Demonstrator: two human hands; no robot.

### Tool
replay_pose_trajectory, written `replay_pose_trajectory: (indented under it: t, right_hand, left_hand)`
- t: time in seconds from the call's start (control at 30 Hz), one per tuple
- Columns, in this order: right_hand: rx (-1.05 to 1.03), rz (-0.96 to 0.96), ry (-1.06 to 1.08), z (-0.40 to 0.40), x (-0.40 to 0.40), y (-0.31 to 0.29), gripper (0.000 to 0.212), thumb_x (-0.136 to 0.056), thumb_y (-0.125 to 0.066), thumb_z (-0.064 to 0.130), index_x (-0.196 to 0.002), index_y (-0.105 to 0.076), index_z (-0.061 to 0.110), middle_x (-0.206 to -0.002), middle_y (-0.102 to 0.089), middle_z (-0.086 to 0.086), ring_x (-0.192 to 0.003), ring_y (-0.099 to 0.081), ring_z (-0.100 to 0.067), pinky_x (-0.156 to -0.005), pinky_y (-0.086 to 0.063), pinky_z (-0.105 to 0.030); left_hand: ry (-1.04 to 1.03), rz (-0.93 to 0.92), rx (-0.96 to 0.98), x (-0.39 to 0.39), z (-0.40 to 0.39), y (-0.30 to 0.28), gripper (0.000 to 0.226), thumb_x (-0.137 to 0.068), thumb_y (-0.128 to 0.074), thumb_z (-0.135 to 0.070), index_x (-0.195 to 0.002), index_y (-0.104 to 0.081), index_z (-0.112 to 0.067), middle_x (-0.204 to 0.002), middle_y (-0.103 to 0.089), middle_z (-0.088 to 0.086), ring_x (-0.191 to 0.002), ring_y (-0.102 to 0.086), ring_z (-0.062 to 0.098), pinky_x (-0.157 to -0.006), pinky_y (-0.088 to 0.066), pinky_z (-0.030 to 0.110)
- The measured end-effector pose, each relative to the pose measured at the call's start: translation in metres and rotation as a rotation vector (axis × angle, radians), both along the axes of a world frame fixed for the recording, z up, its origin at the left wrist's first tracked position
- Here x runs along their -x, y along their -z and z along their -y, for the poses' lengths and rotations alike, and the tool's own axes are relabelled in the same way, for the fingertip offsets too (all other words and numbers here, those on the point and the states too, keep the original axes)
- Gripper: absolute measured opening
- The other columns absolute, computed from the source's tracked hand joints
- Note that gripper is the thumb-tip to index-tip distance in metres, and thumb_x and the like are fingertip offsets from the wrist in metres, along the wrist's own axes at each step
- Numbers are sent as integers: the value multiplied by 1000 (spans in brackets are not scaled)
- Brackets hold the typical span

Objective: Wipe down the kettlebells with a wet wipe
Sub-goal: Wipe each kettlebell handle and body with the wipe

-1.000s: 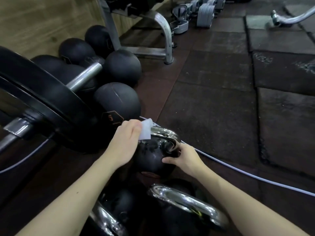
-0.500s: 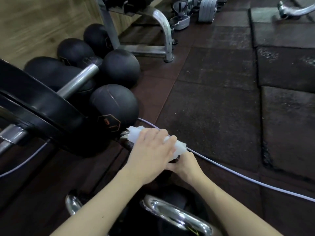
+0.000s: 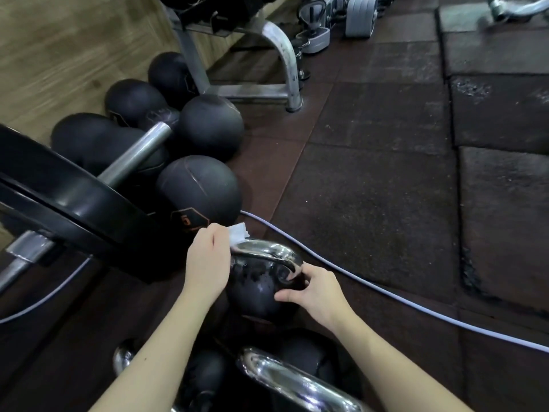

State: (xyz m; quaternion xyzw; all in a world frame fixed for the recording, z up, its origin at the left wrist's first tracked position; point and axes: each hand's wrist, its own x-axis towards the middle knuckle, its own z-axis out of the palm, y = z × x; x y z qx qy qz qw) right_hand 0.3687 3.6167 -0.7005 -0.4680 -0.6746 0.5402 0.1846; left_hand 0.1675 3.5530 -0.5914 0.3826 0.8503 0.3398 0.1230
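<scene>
Gripping wet wipe (image 3: pixel 237 232), left hand (image 3: pixel 208 260) back at handle's left end, right hand (image 3: pixel 315 292) still clasping kettlebell (image 3: pixel 258 281)

White wipe (image 3: pixel 237 232); black kettlebell (image 3: pixel 258 288), chrome handle (image 3: pixel 267 250); black medicine balls (image 3: pixel 198 191); lilac cable (image 3: pixel 386 289).

A gym: rubber floor tiles (image 3: pixel 371 179), medicine balls (image 3: pixel 198 190), a barbell plate (image 3: pixel 68 200) and kettlebells (image 3: pixel 258 281).
</scene>
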Motion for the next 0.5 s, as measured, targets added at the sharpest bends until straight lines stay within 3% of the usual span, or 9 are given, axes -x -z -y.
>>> replay_pose_trajectory:
  t: [0.07,0.17,0.27,0.33,0.4,0.5]
  right_hand:
    - [11,-9,1,1,-1,1,53,-49,-95,60,-93,-71,42,-123,-74,18,-120,-63,-6,-108,-48,-32]
    - [-4,1,0,0,-1,4,73,-49,-93,62,-113,-73,31,-111,-77,18,-112,-66,-6,-101,-51,-30]
    - [-28,25,-10,1,-1,-2,36,-61,-92,48,-89,-72,36,-87,-75,12,-86,-66,-7,-75,-49,-24]
    - [-27,26,-19,0,-1,-5,29,-64,-91,44,-80,-67,37,-81,-72,11,-80,-64,-9,-68,-46,-22]
    - [-12,9,-18,1,-2,-7,34,-62,-93,49,-86,-70,40,-85,-75,11,-85,-67,-10,-76,-53,-28]
    - [-17,-9,-16,1,-1,-1,73,-52,-92,61,-117,-73,33,-104,-77,19,-104,-68,-2,-99,-53,-33]
  left_hand:
    - [110,-334,105,-5,1,-3,24,-100,-25,-23,-78,-36,-19,-76,-37,-3,-76,-42,31,-69,-22,37]
    - [300,-702,138,-40,-2,-9,23,-96,-35,-29,-78,-46,-21,-77,-50,6,-73,-48,33,-67,-34,44]
    - [471,-912,151,-74,-5,-1,20,-96,-51,-34,-86,-61,-19,-83,-55,5,-81,-53,33,-79,-43,49]
    - [546,-957,133,-71,-5,5,24,-98,-55,-40,-97,-66,-19,-90,-58,4,-86,-56,32,-84,-45,49]
    - [617,-951,84,-55,-2,7,30,-99,-52,-44,-109,-67,-19,-94,-58,4,-87,-56,31,-87,-46,49]
    - [567,-768,44,-25,6,0,37,-103,-41,-47,-112,-65,-20,-98,-56,3,-90,-51,31,-86,-42,49]
